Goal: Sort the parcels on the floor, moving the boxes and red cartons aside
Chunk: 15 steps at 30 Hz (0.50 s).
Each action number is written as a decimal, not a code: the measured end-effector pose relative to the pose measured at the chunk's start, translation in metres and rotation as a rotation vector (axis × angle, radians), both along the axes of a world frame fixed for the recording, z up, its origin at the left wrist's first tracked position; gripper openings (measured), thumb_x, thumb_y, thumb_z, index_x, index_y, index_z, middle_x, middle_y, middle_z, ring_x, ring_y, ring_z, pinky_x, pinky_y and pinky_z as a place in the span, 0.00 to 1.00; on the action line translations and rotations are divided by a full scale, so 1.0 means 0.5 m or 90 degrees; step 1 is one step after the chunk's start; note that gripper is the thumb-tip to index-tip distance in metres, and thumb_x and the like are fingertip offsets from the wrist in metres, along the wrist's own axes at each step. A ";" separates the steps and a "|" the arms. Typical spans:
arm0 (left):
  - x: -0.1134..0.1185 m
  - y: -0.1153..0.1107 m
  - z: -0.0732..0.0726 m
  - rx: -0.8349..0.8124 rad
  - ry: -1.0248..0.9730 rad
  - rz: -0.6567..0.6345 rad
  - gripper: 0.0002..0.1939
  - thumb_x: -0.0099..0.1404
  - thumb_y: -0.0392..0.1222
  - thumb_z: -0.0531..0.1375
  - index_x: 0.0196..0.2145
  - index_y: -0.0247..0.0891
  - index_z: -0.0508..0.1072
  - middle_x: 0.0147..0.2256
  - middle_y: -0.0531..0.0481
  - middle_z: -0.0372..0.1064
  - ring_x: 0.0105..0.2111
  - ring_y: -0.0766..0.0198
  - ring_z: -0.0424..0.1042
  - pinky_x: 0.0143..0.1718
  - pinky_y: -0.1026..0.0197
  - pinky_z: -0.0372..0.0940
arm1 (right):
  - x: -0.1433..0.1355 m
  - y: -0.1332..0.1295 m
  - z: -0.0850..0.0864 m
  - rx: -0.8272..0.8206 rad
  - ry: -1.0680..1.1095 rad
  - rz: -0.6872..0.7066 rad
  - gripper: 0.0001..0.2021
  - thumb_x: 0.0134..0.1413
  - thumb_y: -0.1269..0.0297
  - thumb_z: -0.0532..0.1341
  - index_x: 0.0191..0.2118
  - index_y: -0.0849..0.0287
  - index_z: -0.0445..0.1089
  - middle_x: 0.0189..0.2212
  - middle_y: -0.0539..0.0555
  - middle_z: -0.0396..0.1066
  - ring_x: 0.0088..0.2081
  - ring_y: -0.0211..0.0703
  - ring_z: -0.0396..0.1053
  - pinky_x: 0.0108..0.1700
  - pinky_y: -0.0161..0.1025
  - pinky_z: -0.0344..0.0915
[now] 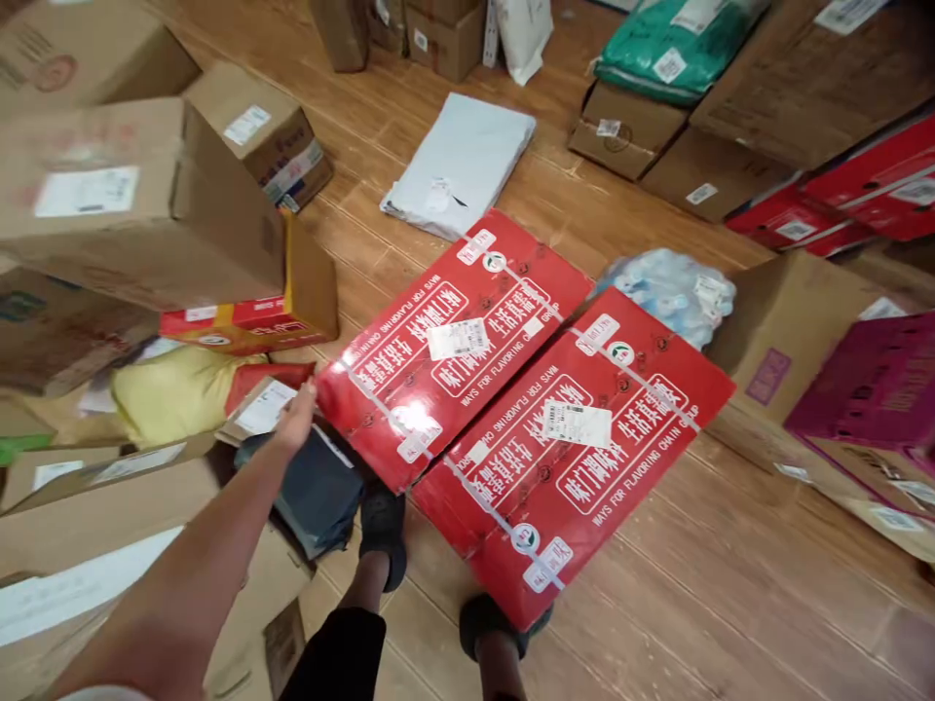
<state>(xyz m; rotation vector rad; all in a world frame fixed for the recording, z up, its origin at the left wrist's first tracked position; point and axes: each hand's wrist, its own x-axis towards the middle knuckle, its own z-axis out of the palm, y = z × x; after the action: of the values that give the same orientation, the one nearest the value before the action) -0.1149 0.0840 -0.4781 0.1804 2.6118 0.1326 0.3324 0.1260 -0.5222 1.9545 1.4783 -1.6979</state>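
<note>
Two large red cartons with white lettering lie side by side on the wooden floor in front of me, the left carton (394, 355) and the right carton (504, 477). White straps cross both, and each has a white label on top. My left hand (298, 417) is at the outer left edge of the left carton, its fingers stretched out along the side and not wrapped round anything. Slight blur hides whether the fingers press on the cardboard. My right hand is out of view. My feet in dark clogs (383, 526) stand close against the cartons' near ends.
Brown boxes (234, 224) are piled on the left, beside a yellow bag (179, 394) and a dark package (314, 497). A flat grey-white parcel (467, 156) lies beyond the cartons. Clear-wrapped bottles (668, 282) and a box with magenta wrapping (869, 399) stand right.
</note>
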 end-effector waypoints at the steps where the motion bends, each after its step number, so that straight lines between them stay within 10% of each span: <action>1: 0.015 -0.027 0.013 0.009 0.017 0.018 0.25 0.72 0.44 0.48 0.63 0.34 0.59 0.63 0.40 0.59 0.65 0.55 0.54 0.66 0.51 0.50 | -0.012 -0.004 0.007 -0.011 -0.009 0.002 0.20 0.41 0.50 0.66 0.45 0.38 0.73 0.30 0.47 0.76 0.40 0.57 0.75 0.31 0.47 0.73; 6: 0.128 -0.136 0.046 -0.061 0.152 0.289 0.52 0.52 0.51 0.69 0.63 0.17 0.51 0.59 0.16 0.51 0.62 0.31 0.53 0.61 0.38 0.53 | -0.096 -0.078 0.078 -0.106 -0.005 -0.104 0.18 0.41 0.49 0.67 0.41 0.43 0.73 0.31 0.51 0.74 0.36 0.55 0.74 0.32 0.47 0.72; 10: 0.205 -0.178 0.019 0.002 0.102 0.177 0.40 0.58 0.48 0.67 0.63 0.32 0.59 0.62 0.23 0.45 0.63 0.33 0.52 0.61 0.38 0.53 | -0.264 -0.180 0.120 -0.117 0.036 -0.152 0.33 0.31 0.42 0.72 0.45 0.51 0.68 0.42 0.55 0.72 0.37 0.48 0.72 0.41 0.43 0.72; 15: 0.245 -0.259 -0.008 0.100 0.131 0.145 0.34 0.65 0.52 0.56 0.63 0.31 0.59 0.62 0.25 0.44 0.64 0.34 0.49 0.61 0.36 0.52 | -0.482 -0.202 0.093 -0.645 -0.066 -0.361 0.45 0.41 0.19 0.44 0.32 0.64 0.66 0.33 0.65 0.70 0.37 0.52 0.74 0.33 0.44 0.70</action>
<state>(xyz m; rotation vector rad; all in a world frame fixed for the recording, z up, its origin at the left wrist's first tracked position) 0.0075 -0.0457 -0.4823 -0.0533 2.8211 0.4200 0.0913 0.0249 -0.4758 1.8159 -0.1018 -1.9030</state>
